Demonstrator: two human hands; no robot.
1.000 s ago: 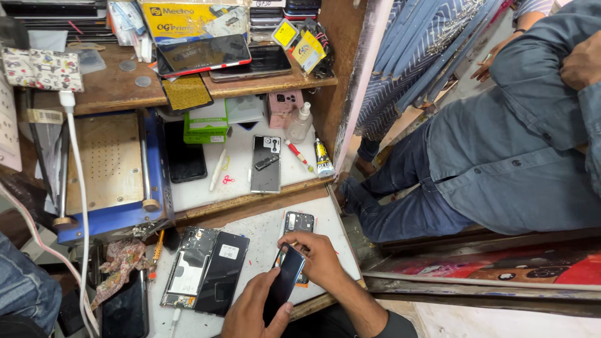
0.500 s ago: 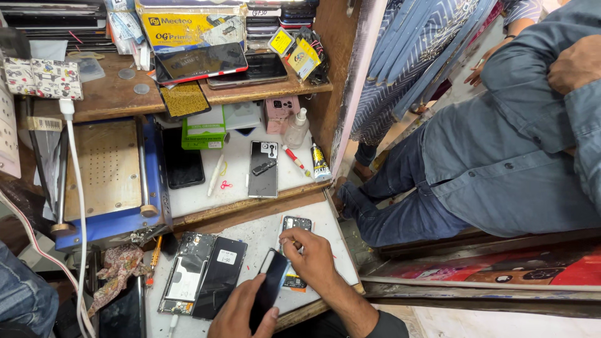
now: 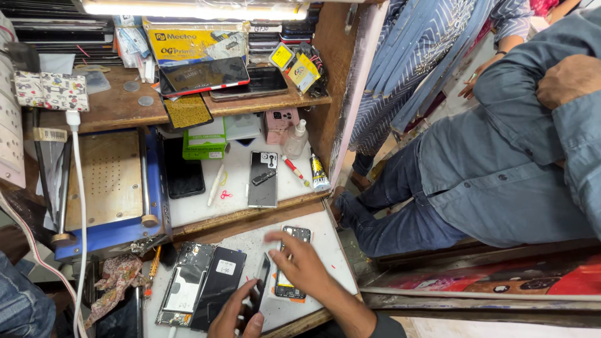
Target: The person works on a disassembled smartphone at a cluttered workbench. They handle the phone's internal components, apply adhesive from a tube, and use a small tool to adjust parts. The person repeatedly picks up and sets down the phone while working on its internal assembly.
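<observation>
Now my left hand [image 3: 236, 315] grips the black phone [image 3: 260, 286] edge-up, its long axis pointing away from me, while my right hand [image 3: 303, 263] hovers open-fingered over the opened handset [image 3: 293, 263].

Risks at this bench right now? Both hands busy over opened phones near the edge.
1. The left hand pinches a thin dark phone panel upright by its lower end; it could slip or flex.
2. The right hand rests on an opened phone close to the worktop edge; a nudge might push it off.
3. The glue tube sits at the upper shelf's edge and could roll down.
</observation>
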